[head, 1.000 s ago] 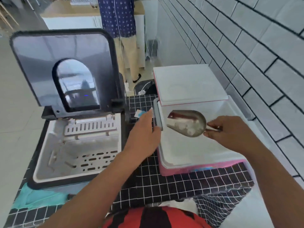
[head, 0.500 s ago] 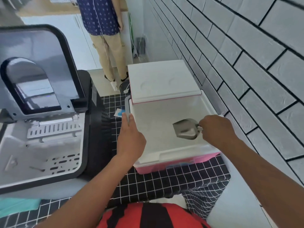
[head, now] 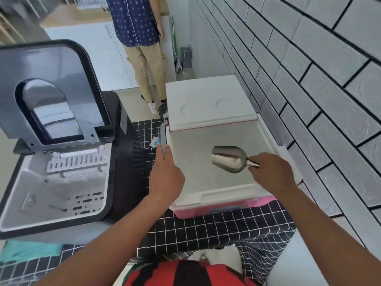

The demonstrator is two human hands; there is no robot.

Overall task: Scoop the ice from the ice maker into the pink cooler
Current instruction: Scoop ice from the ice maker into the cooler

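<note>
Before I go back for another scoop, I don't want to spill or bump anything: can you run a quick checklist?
1. Right hand grips the metal scoop by its handle: ok.
2. Scoop is over the open pink cooler: ok.
3. Scoop fully emptied: cannot tell; something pale shows inside.
4. Left hand steadies the cooler's left rim: ok.
5. Ice maker lid is up, basket reachable: ok.
6. Ice left in the basket: cannot tell.

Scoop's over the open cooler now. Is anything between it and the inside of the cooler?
Nothing visible. The metal scoop, held by the right hand, hangs over the pink cooler, whose lid is swung back. The left hand is at the cooler's left rim, clear of the scoop.
</note>
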